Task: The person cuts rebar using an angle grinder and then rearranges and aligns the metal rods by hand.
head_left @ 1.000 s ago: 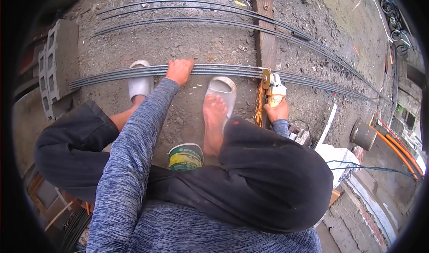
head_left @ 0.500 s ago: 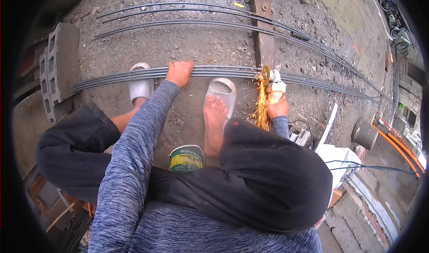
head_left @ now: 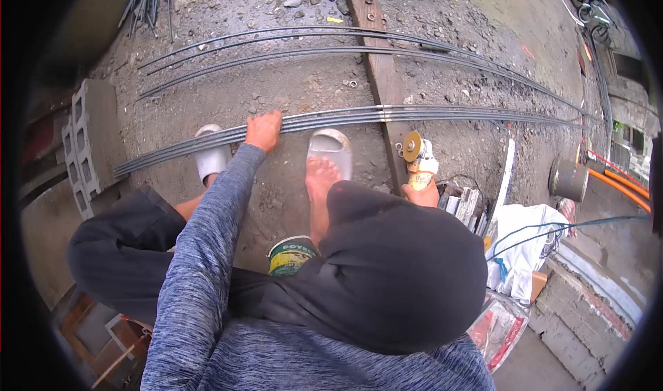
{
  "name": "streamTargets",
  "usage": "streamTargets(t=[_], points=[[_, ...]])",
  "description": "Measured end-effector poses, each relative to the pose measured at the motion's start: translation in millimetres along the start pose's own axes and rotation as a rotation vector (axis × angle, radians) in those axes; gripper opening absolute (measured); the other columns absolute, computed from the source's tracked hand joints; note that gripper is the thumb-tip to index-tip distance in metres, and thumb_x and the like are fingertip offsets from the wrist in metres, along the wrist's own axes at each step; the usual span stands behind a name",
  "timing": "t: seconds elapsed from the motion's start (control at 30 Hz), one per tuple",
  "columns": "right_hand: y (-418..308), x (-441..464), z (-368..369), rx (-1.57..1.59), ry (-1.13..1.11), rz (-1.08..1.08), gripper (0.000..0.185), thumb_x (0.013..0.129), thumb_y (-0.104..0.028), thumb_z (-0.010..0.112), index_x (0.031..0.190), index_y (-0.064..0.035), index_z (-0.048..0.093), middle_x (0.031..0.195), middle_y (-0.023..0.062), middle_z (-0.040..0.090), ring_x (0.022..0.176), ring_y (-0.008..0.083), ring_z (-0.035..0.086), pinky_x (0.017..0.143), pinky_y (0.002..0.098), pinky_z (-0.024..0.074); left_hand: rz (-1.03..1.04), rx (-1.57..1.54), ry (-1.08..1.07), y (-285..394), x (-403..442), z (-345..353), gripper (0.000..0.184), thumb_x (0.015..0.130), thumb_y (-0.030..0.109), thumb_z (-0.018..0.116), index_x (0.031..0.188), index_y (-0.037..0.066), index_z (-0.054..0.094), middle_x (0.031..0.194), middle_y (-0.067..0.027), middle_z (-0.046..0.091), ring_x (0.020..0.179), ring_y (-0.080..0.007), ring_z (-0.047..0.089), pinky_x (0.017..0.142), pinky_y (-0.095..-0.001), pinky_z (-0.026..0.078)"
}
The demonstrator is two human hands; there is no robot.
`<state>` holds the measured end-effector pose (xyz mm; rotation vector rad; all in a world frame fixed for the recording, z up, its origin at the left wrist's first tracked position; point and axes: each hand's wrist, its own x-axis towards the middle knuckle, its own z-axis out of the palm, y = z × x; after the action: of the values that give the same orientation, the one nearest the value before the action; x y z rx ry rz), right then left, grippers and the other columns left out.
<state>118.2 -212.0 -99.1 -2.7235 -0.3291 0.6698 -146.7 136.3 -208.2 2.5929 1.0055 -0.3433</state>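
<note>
Several steel rebars (head_left: 331, 120) lie side by side in a bundle across the ground, resting over a wooden plank (head_left: 382, 77). My left hand (head_left: 264, 130) is closed around the bundle, between my two slippered feet. In my right hand (head_left: 423, 193) is an angle grinder (head_left: 420, 161), gripped by its body, its yellowish disc raised and apart from the bars. No sparks show now. A pale mark crosses the bars where they lie over the plank. The left ends of the bundle reach a hollow concrete block (head_left: 97, 135).
More long rebars (head_left: 276, 54) lie beyond the bundle. A paint bucket (head_left: 290, 255) stands between my legs. At right are a white sack (head_left: 518, 239), metal offcuts (head_left: 466, 208), a round grey cylinder (head_left: 568, 179) and orange pipes (head_left: 625, 191). Loose rods (head_left: 150, 4) lie at top left.
The grinder has come away from the bars toward me, and the spray of sparks has stopped. My left hand still holds the bundle. The view has shifted slightly.
</note>
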Motion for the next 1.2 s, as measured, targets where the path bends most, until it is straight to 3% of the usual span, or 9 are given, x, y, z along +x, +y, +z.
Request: streamTargets(t=[0.07,0.13,0.2,0.27,0.33,0.37,0.4,0.63,1.2], points=[[0,-9,-10,0.164,0.027,0.065,0.057,0.065,-0.026,0.081,0.111,0.0016,0.063,0.097,0.0196,0.072,0.09,0.0301,0.071,0.083,0.0398,0.0552,0.04,0.001,0.146,14,-3,-16,0.038,0.083,0.015,0.066,0.119,0.008,0.057,0.113,-0.016,0.064,0.107,-0.0353,0.061,0.089,-0.058,0.045],[7,-11,-9,0.496,0.047,0.056,0.041,0.069,-0.018,0.079,0.101,0.0016,0.065,0.088,0.0131,0.071,0.074,0.0228,0.07,0.068,0.0369,0.0564,0.132,-0.053,0.353,50,-17,-51,0.051,0.079,0.017,0.072,0.126,0.007,0.054,0.117,-0.0157,0.061,0.109,-0.0345,0.058,0.091,-0.0577,0.044],[15,-3,-7,0.89,-0.027,0.136,0.032,0.072,-0.015,0.077,0.096,0.0016,0.065,0.083,0.0113,0.069,0.065,0.0214,0.068,0.059,0.036,0.0558,0.226,-0.253,0.254,84,-27,-62,0.055,0.075,0.023,0.079,0.123,0.004,0.059,0.109,-0.0163,0.065,0.103,-0.0365,0.062,0.09,-0.0543,0.047],[-13,-9,-17,1.146,-0.019,0.22,0.024,0.077,-0.014,0.074,0.091,0.0021,0.063,0.074,0.0108,0.065,0.054,0.0218,0.065,0.051,0.034,0.0541,0.209,-0.758,-0.28,123,-33,-89,0.046,0.08,0.027,0.08,0.115,0.001,0.065,0.103,-0.0176,0.07,0.098,-0.0347,0.067,0.086,-0.0463,0.052],[-24,-9,-15,1.414,-0.102,0.303,0.025,0.078,-0.016,0.074,0.093,-0.0002,0.061,0.072,0.0112,0.065,0.053,0.0221,0.065,0.05,0.036,0.0566,0.279,-0.993,-0.59,148,-34,-77,0.039,0.086,0.029,0.079,0.109,0.0,0.069,0.1,-0.0185,0.072,0.093,-0.0281,0.07,0.081,-0.0384,0.054],[-30,-11,-15,1.494,-0.152,0.319,0.026,0.08,-0.019,0.072,0.095,-0.0013,0.06,0.073,0.0104,0.065,0.056,0.0221,0.066,0.052,0.0354,0.057,0.232,-0.996,-0.628,160,-38,-68,0.035,0.086,0.022,0.08,0.111,0.0,0.069,0.1,-0.0139,0.073,0.089,-0.019,0.069,0.079,-0.0337,0.054],[-34,-12,-14,1.575,-0.206,0.328,0.027,0.082,-0.021,0.07,0.097,-0.0024,0.058,0.074,0.0096,0.064,0.058,0.0221,0.066,0.053,0.0348,0.0574,0.242,-1.029,-0.673,172,-41,-69,0.034,0.085,0.019,0.081,0.11,-0.001,0.069,0.098,-0.0125,0.073,0.088,-0.0179,0.068,0.078,-0.0326,0.054],[-51,-20,3,1.881,-0.297,0.327,0.031,0.082,-0.024,0.07,0.101,-0.0022,0.059,0.078,0.0099,0.065,0.062,0.0223,0.067,0.059,0.0366,0.0592,0.294,-1.198,-0.731,203,-60,-76,0.022,0.079,0.007,0.084,0.092,0.0,0.068,0.084,-0.0047,0.071,0.075,-0.0096,0.065,0.07,-0.0257,0.051],[-30,-34,20,2.075,-0.248,0.288,0.033,0.08,-0.025,0.069,0.102,-0.0018,0.058,0.076,0.0119,0.064,0.059,0.0253,0.066,0.056,0.0405,0.0586,0.325,-1.141,-0.92,210,-69,-100,0.028,0.08,0.0,0.081,0.102,0.0,0.065,0.092,-0.0053,0.071,0.088,-0.0134,0.067,0.081,-0.028,0.053]])
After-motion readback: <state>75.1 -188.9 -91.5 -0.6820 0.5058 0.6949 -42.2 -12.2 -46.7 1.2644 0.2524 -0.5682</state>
